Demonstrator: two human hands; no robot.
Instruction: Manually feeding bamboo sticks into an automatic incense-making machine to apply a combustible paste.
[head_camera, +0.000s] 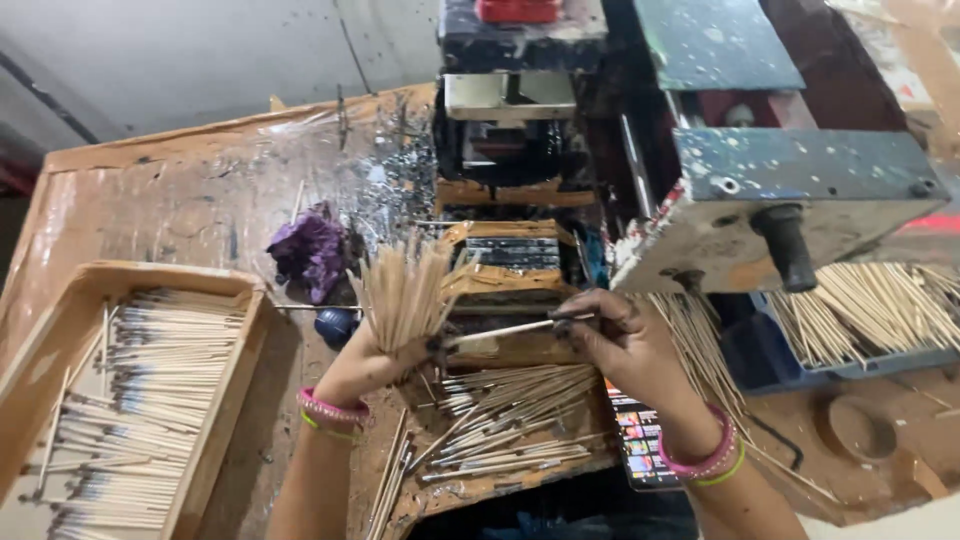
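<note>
Left hand (375, 355) is closed round a fanned bundle of thin wooden sticks (402, 293), sticks pointing up and away, fist resting near the front of the bench. Right hand (622, 338) pinches a single stick (505, 331) between fingertips, held roughly level — its far end reaches toward the left thumb, right in front of the small paint-caked machine (512, 262). Below both hands, a loose pile of finished sticks (510, 420) lies on the wooden bench (180, 190). Wooden tray (235, 370) at left holds rows of sticks with dark tips. Purple rag (312, 250) sits behind the left hand. A phone (640, 445) lies under the right wrist. More raw sticks (870, 305) are heaped at right in a blue bin — under the grey metal housing (790, 190).
</note>
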